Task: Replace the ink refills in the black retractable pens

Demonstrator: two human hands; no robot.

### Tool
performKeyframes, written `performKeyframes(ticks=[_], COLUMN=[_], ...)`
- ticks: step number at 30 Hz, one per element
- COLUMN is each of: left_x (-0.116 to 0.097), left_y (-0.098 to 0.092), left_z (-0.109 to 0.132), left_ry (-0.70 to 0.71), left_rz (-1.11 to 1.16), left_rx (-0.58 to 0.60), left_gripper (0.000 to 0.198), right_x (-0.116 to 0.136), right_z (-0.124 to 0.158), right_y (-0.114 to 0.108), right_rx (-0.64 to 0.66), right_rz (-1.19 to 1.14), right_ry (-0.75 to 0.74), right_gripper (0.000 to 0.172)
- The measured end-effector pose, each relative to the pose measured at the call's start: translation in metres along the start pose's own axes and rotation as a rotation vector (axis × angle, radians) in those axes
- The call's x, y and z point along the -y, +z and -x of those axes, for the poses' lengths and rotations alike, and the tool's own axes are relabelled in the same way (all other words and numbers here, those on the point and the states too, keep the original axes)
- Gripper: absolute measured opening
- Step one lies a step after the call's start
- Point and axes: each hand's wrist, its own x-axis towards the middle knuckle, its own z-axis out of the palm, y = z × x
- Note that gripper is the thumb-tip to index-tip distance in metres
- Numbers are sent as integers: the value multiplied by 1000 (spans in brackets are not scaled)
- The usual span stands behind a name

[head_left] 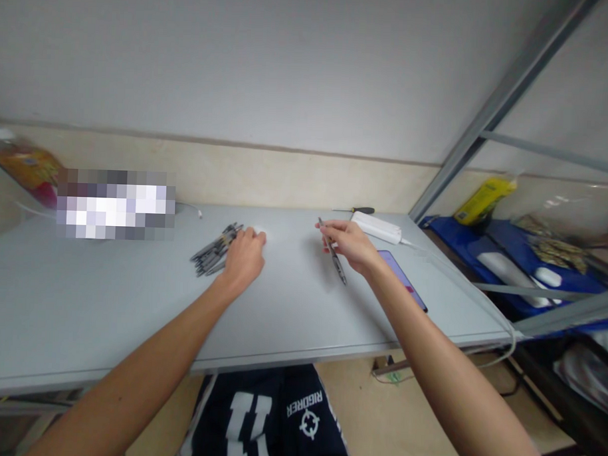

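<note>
A grey pen point(339, 268) slants across the fingers of my right hand point(352, 244), pinched between thumb and fingers above the table. My left hand point(246, 256) rests on the tabletop with its fingers curled down. Beside it, on its left, lies a bundle of several grey pens point(214, 251), partly hidden by the hand. A whitish patch shows at the left fingertips; what it is, and whether the fingers hold it, is too unclear to name.
Behind my right hand are a white power strip point(376, 228) with a cable and a screwdriver point(363, 210). A phone point(402, 279) lies under my right forearm. A bottle point(24, 168) stands at the far left, near a blurred-out patch. A metal frame point(466, 144) rises at the right.
</note>
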Motion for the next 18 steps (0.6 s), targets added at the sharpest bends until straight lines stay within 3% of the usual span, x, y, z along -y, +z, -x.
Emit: performKeyframes(ticks=[4, 7, 13, 18], left_x=[0, 0, 0, 1], left_y=[0, 0, 2, 4], left_z=[-1, -2, -2, -2], left_ry=[7, 12, 41, 45], left_rz=[20, 32, 25, 36], left_rx=[-8, 5, -11, -8], left_gripper=[36, 35, 33, 32], right_x=[-18, -28, -38, -42], right_z=[-2, -2, 5, 12], right_y=[-9, -14, -17, -17], right_rx=[-42, -48, -89, -130], right_rz=[722, 1026, 1270, 1346], right_ry=[-128, -108, -20, -82], right_gripper=[16, 20, 27, 28])
